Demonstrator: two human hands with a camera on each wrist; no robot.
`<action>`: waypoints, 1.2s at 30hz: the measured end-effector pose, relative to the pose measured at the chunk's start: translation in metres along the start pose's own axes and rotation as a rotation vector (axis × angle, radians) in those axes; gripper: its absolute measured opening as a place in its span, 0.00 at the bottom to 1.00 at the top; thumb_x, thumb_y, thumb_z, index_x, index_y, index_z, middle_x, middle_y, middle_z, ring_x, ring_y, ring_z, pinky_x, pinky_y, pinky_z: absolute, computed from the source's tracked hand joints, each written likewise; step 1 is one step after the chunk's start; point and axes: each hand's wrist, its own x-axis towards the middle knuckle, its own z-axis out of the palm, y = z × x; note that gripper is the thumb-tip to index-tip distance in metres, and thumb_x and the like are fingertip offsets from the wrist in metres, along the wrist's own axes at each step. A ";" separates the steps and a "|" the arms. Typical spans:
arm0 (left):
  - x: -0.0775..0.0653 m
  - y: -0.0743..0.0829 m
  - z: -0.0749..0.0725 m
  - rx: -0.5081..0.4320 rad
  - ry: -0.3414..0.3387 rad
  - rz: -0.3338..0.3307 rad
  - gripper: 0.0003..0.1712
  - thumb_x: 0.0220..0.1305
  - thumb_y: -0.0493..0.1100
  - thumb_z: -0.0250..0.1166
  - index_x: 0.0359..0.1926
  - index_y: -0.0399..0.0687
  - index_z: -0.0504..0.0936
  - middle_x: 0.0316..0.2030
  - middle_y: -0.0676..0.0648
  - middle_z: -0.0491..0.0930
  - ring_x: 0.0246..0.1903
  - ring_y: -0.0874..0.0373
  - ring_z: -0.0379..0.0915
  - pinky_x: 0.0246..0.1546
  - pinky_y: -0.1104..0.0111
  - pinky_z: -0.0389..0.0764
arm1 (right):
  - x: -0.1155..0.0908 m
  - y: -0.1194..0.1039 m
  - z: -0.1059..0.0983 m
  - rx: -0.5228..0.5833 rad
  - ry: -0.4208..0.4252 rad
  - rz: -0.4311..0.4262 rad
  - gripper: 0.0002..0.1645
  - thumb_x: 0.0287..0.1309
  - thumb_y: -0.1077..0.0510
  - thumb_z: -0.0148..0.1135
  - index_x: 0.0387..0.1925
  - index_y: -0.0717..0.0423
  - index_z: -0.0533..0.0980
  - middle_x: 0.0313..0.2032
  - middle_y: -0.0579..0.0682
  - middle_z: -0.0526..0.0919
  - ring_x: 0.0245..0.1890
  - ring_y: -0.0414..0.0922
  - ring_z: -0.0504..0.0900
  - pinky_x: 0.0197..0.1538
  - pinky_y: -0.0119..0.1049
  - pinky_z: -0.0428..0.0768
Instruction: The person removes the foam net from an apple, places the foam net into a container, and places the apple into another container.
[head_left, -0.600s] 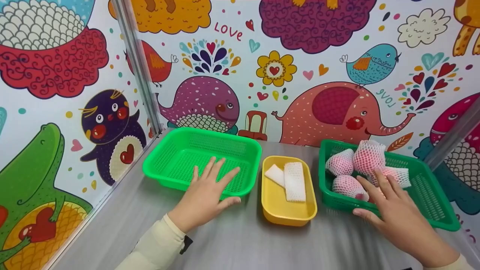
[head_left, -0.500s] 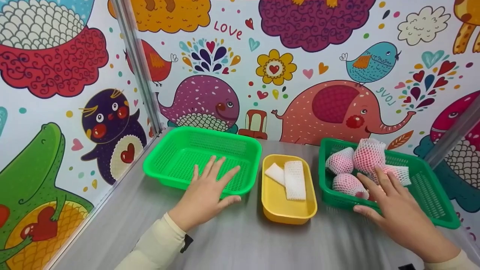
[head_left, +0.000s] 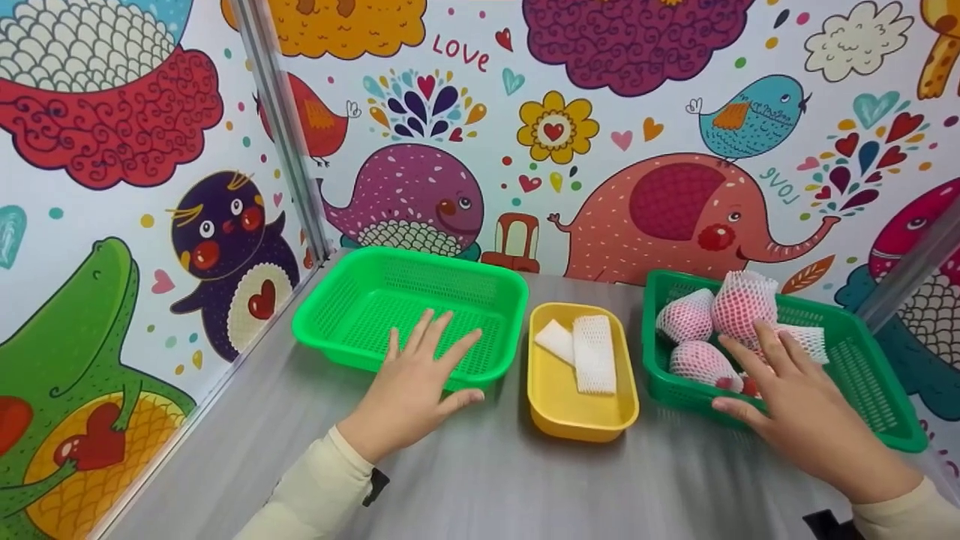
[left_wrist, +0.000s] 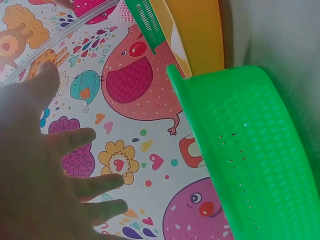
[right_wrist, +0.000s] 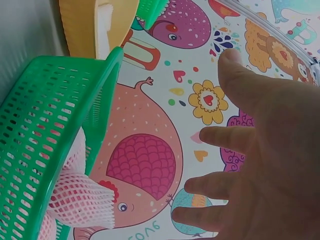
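Observation:
My left hand [head_left: 409,394] hovers palm down with fingers spread, over the near edge of a light green basket [head_left: 315,339] that has nothing in it. It holds nothing. On the other side my right hand [head_left: 806,420] is also spread and holds nothing, above the near edge of a dark green basket [head_left: 892,409]. Inside that one lie several round pinkish-red items in white foam net sleeves, such as the top one [head_left: 744,306]. My right fingers partly hide some of them in the head view. The wrist views show both hands apart from the baskets.
Between the baskets a yellow tray [head_left: 581,431] holds a flat white foam net sleeve [head_left: 594,356] and a second white piece [head_left: 555,341]. All stand on a grey table [head_left: 480,487]. Printed cartoon panels [head_left: 600,202] close off the back and left, with a metal post [head_left: 281,127] at the corner.
The head view has shifted slightly, so the baskets and tray appear a little higher and to the right. Both hands stay spread almost where they were.

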 end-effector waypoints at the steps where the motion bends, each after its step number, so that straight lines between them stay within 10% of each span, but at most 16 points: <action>1: -0.001 -0.001 0.000 -0.002 0.007 -0.001 0.48 0.62 0.81 0.43 0.78 0.69 0.58 0.77 0.42 0.51 0.76 0.39 0.38 0.63 0.28 0.46 | 0.001 0.000 0.000 0.000 0.002 -0.006 0.57 0.57 0.26 0.60 0.78 0.50 0.56 0.75 0.72 0.46 0.70 0.77 0.44 0.57 0.80 0.49; 36: -0.001 -0.008 -0.001 -0.032 0.093 0.000 0.46 0.65 0.78 0.46 0.78 0.68 0.57 0.76 0.42 0.53 0.76 0.39 0.40 0.62 0.28 0.47 | 0.018 0.014 -0.007 0.013 0.005 0.061 0.57 0.59 0.30 0.63 0.77 0.55 0.55 0.74 0.73 0.48 0.68 0.77 0.50 0.50 0.79 0.60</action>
